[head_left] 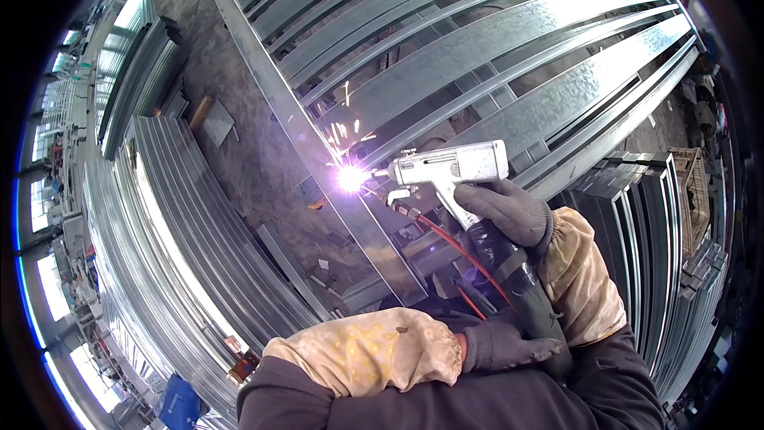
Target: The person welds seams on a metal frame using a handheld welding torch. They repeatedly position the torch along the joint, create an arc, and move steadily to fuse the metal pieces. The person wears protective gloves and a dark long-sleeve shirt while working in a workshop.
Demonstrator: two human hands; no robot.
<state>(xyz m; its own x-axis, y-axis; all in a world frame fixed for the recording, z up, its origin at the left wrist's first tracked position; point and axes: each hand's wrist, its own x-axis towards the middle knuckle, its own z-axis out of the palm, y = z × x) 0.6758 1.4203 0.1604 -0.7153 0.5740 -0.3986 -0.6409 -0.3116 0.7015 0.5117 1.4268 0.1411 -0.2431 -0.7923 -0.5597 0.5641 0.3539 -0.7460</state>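
My right hand (509,211), in a dark grey glove, grips the handle of a silver pistol-shaped welding gun (454,165). Lower down, my left hand (505,344) is wrapped round the thick black hose (525,283) that runs from the handle. The gun's tip points left, at the side rail of a metal frame (386,263). A bright violet-white arc (348,178) burns there, and sparks fly up from it. Glare hides the spot being welded. A thin red hose (446,237) trails from under the nozzle.
Long galvanised slats (477,36) cross the frame, with gaps between them. Stacked metal profiles (183,207) lie to the left, and further dark profiles (621,207) stand at the right. Scraps, among them a flat plate (216,123), litter the floor. A blue bag-like thing (181,404) is at lower left.
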